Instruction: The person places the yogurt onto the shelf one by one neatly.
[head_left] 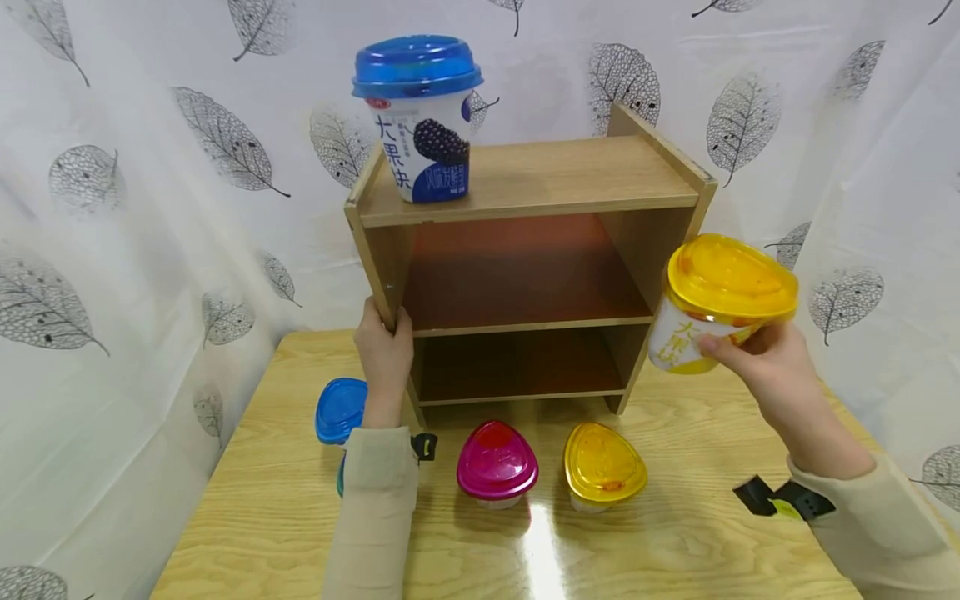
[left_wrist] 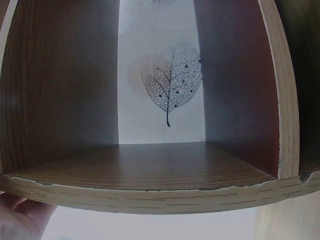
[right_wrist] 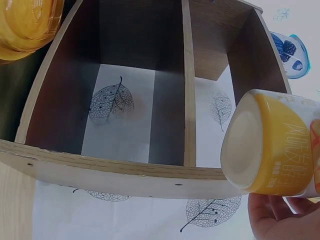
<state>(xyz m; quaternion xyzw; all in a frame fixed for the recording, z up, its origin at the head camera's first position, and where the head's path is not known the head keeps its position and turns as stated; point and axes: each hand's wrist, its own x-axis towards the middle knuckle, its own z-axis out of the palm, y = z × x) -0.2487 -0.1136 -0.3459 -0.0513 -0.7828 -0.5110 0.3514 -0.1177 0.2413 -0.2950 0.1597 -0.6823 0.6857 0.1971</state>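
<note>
A wooden shelf unit (head_left: 525,179) stands on the table, with a blue-lidded yogurt cup (head_left: 431,158) on its top board at the left. My left hand (head_left: 384,350) grips the unit's left side panel; in the left wrist view, fingers (left_wrist: 37,215) show at the panel's edge. In my right hand (head_left: 776,371) is a yellow-lidded yogurt cup (head_left: 690,333), held in the air beside the unit's right side, roughly upright and slightly tilted. Its pale base faces the camera in the right wrist view, where the hand (right_wrist: 282,217) lies partly behind the cup.
On the table before the shelf stand a magenta-lidded cup (head_left: 497,462) and another yellow-lidded cup (head_left: 603,465). A blue-lidded cup (head_left: 341,410) is left of my left forearm, with a teal edge partly hidden below it. A leaf-patterned curtain (head_left: 150,250) hangs behind.
</note>
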